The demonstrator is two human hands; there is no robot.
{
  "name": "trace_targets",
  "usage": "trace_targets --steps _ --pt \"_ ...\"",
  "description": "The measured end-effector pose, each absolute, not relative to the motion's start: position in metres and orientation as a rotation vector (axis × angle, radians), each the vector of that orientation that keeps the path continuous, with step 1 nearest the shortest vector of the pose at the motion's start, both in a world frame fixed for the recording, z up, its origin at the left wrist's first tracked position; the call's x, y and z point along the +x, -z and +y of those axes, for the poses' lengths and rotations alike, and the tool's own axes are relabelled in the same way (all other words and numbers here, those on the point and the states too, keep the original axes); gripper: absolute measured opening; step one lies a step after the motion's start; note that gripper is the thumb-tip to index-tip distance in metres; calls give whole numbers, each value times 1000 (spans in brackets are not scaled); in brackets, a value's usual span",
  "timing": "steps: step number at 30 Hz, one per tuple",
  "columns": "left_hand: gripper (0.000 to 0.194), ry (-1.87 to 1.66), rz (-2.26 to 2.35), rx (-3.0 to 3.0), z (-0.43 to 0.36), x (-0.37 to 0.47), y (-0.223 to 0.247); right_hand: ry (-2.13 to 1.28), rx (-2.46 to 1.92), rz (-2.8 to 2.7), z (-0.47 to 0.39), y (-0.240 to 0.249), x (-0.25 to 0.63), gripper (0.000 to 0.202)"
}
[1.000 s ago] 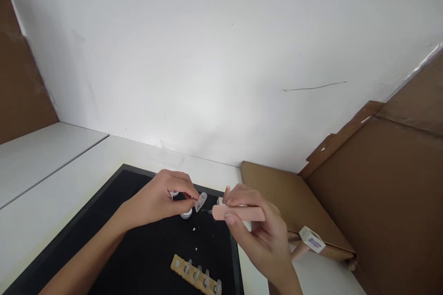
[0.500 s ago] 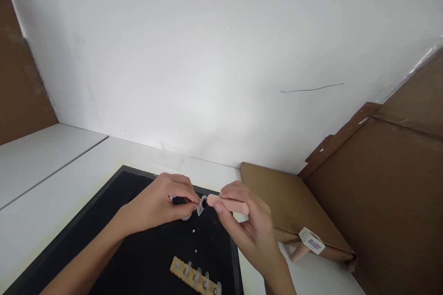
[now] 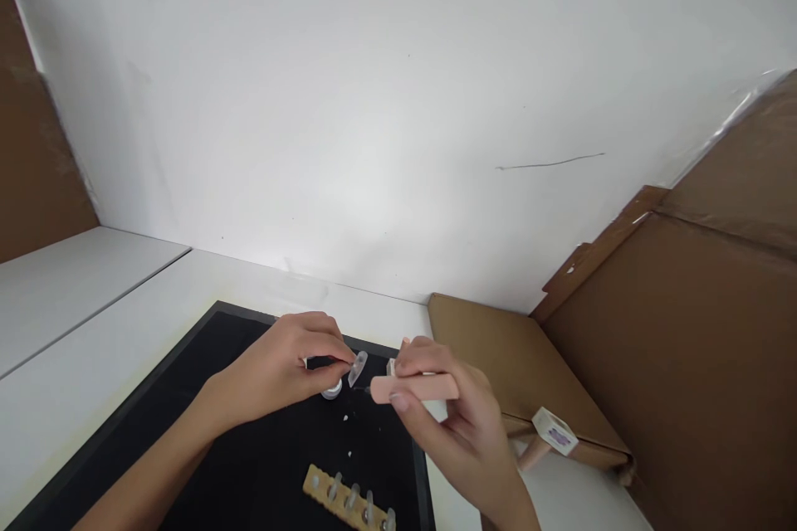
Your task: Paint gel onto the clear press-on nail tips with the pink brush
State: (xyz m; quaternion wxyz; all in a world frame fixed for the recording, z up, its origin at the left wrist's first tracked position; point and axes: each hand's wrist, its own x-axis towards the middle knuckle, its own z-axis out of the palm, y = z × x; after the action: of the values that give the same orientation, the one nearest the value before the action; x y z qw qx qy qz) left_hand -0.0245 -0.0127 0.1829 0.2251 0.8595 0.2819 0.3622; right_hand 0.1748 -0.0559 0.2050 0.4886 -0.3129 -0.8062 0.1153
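Observation:
Pinched between the thumb and fingers of my left hand (image 3: 305,357) is a small clear piece (image 3: 359,367) that looks like a false nail tip. My right hand (image 3: 454,415) grips the pink handle of a nail polish brush (image 3: 417,387). Its thin dark tip points left, just below the clear piece; whether they touch is hard to tell. A round whitish item (image 3: 332,390) sits under my left fingers, partly hidden. Nearer the front, a tan strip (image 3: 336,502) holds several upright clear pieces.
All this is over a black mat (image 3: 261,448) on a white table. A brown cardboard box (image 3: 498,348) stands at right, with a white faceted bottle (image 3: 554,431) lying by it. Another white bottle (image 3: 391,367) is partly behind my right hand. White specks dot the mat.
The brush has moved down and away from the clear piece, its handle now nearly level and its thin tip showing. The clear piece has turned slightly in my left fingers.

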Motion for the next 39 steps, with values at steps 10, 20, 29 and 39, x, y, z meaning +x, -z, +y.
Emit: trace_targets --steps 10,20,29,39 --pt "21 -1058 713 2470 -14 -24 -183 -173 -788 -2039 -52 -207 171 11" --pt "22 -1045 735 2487 -14 -23 -183 -70 -840 -2029 -47 -206 173 9" --pt "19 -1026 729 2267 -14 -28 -187 -220 -816 -1786 -52 -203 185 3" --pt "22 -979 577 2004 -12 -31 -189 -407 -562 -1933 -54 -207 175 12"
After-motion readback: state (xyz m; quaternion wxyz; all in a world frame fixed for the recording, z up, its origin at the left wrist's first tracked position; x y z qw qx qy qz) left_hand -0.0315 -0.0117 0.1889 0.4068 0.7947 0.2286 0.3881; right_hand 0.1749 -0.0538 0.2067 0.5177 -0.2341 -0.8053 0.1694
